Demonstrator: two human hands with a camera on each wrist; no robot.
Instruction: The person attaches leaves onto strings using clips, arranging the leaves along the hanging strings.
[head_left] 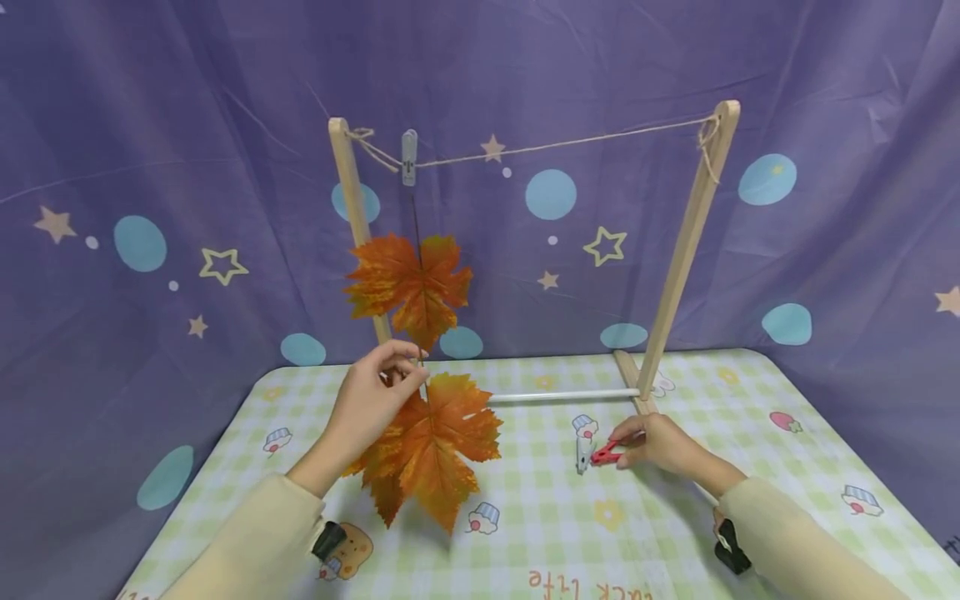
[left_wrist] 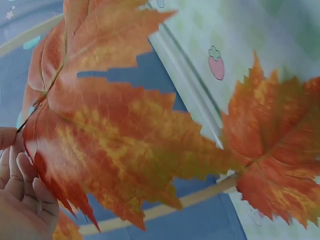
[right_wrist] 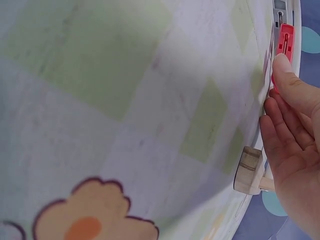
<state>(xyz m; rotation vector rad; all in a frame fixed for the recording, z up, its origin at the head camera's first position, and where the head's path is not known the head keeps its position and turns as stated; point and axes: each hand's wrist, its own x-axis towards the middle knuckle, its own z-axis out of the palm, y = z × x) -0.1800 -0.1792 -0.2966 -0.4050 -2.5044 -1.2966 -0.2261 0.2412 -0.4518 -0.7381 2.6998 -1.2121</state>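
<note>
My left hand [head_left: 378, 387] pinches the thin stem of an orange artificial maple leaf [head_left: 442, 437], whose blade spreads below the fingers, with more leaf behind it. Just above that hand, another maple leaf [head_left: 420, 287] hangs by its stem from a grey clothespin [head_left: 408, 158] on a twine line [head_left: 570, 143]. At the table, my right hand [head_left: 663, 442] holds a red clothespin [head_left: 604, 454] between thumb and fingers. Right beside it lies a second grey clothespin [head_left: 582, 457]. The right wrist view shows the thumb on the red clothespin [right_wrist: 286, 40].
Two wooden posts, left [head_left: 348, 179] and right [head_left: 686, 250], carry the twine. A white rod [head_left: 562, 396] runs low between them, and the right post has a wooden foot [head_left: 626, 367]. A checked cloth [head_left: 540, 500] covers the table; a purple curtain [head_left: 637, 67] hangs behind.
</note>
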